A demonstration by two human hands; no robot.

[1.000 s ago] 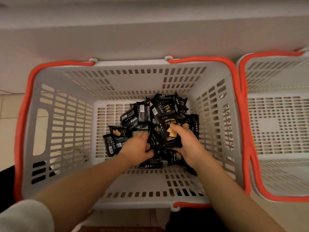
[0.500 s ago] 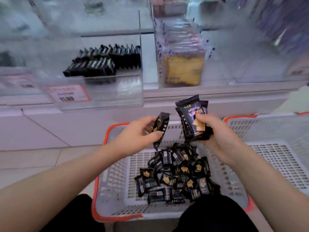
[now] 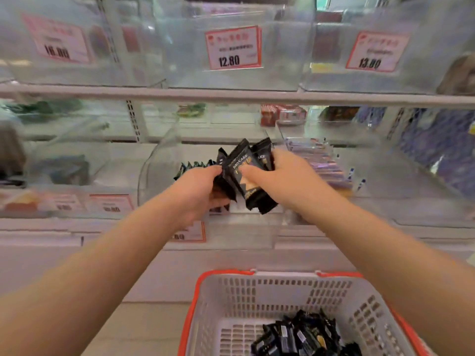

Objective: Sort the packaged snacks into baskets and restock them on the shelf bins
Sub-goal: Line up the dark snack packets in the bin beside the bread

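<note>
The right hand (image 3: 282, 181) grips a fanned bunch of black snack packets (image 3: 250, 176), thumb across the front one. The left hand (image 3: 199, 191) pinches their left edge. They hang before the clear shelf bin (image 3: 154, 170)'s open mouth, well above the white basket (image 3: 257, 299) holding more packets (image 3: 303, 337).
</note>
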